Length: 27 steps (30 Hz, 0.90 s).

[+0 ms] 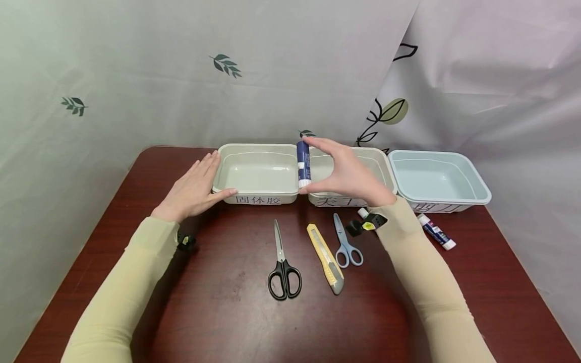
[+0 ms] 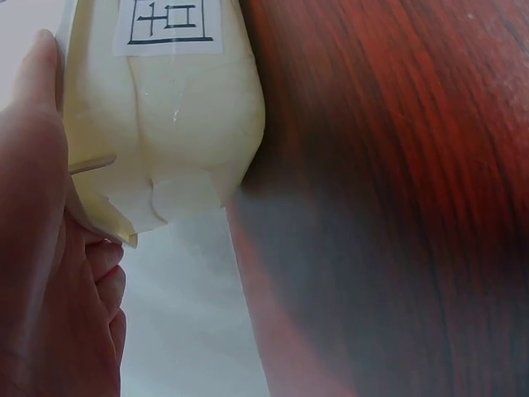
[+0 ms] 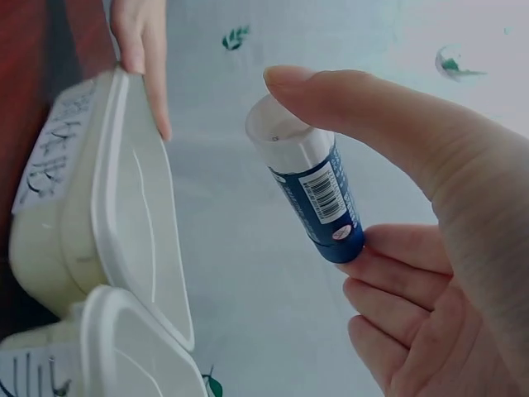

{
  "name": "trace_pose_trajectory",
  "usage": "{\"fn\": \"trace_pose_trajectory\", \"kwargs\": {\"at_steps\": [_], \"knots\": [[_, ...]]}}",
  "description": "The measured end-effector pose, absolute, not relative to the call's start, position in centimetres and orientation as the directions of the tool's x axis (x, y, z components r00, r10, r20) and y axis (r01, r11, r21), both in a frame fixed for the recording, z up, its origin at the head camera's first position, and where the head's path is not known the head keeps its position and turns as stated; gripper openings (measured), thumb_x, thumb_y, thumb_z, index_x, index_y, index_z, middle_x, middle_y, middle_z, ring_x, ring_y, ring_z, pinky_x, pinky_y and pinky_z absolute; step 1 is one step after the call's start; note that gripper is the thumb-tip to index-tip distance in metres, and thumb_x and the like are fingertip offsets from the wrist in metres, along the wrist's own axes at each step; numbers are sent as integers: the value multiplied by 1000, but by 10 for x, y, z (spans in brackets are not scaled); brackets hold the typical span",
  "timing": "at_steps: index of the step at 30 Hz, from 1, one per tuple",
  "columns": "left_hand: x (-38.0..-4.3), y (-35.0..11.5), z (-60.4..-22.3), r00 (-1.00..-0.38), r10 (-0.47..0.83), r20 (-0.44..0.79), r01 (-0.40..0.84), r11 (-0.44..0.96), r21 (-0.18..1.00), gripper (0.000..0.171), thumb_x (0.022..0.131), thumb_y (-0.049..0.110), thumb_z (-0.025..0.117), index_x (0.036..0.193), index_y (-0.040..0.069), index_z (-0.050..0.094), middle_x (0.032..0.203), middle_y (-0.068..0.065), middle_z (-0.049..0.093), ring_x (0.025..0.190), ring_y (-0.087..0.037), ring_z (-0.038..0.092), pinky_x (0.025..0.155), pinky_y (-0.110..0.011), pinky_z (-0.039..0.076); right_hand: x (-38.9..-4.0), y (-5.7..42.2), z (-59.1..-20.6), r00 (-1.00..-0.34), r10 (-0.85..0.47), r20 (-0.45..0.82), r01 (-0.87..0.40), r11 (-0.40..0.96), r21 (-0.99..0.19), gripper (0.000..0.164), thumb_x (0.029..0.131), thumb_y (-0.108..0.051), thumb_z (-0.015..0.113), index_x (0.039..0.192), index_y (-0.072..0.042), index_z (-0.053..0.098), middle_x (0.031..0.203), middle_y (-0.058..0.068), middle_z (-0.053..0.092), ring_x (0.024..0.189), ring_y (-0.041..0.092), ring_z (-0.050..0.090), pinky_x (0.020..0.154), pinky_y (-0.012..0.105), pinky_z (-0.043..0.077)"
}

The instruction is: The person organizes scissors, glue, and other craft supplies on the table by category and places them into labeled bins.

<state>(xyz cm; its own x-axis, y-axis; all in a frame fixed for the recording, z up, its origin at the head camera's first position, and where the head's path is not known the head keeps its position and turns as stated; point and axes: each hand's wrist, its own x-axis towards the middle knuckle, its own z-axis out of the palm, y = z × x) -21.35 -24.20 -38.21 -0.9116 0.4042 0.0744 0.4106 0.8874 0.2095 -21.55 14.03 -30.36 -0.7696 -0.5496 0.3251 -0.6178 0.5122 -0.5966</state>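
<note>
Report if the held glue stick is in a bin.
Out: the right hand pinches the glue stick, apart from both bins in the right wrist view.

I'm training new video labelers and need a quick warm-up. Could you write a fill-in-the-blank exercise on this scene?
1. The right hand pinches a blue-and-white ____ between thumb and fingers.
2. The left hand touches the bin at the row's ____ end.
3. In the head view, the scissors left of the yellow utility knife have ____ handles.
4. The rightmost bin is light ____.

Missing words: glue stick; left; black; blue.
</note>
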Motion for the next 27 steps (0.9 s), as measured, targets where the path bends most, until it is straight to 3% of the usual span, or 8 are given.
{"fn": "trace_pose_trajectory", "kwargs": {"at_steps": [16, 27], "knots": [[-211, -247, -383, -896, 437, 83, 444, 873, 200, 104, 97, 68, 52, 161, -3, 11, 168, -18, 11, 154, -32, 12, 124, -45, 7, -228, 145, -301, -822, -500, 274, -550, 567, -614, 104, 65, -43, 97, 154, -21, 48, 151, 2, 51, 139, 18, 43, 113, 43, 36], [-217, -244, -381, -924, 374, 78, 382, 900, 208, 115, 90, 77, 52, 161, -2, 8, 167, -20, 11, 154, -31, 10, 124, -43, 5, -231, 141, -300, -836, -490, 246, -522, 573, -631, 102, 66, -45, 96, 154, -24, 48, 152, -1, 49, 140, 17, 41, 113, 43, 36]]}}
